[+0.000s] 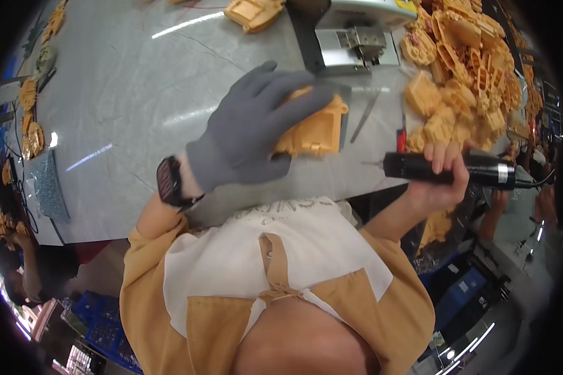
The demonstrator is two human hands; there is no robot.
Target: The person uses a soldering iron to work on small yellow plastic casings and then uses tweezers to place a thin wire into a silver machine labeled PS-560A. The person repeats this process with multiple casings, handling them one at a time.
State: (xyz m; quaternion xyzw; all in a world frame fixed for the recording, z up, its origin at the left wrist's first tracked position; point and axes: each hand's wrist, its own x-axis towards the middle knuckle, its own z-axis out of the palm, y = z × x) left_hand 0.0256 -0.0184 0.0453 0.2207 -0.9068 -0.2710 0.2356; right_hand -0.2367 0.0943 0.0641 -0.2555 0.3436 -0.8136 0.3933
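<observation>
Head view: my left hand, in grey glove, closes over orange plastic part, pressing it flat on grey tabletop so it does not slide. My right hand, bare, wraps black electric screwdriver; bit points left toward part, near but not touching. Pile of same orange parts lies right of my hand, close for easy reach. Grey metal fixture stands behind part. Black watch on left wrist.

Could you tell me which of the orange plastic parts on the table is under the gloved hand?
The single orange part near the table's front edge: the gloved left hand presses on it, apart from the pile at right.
</observation>
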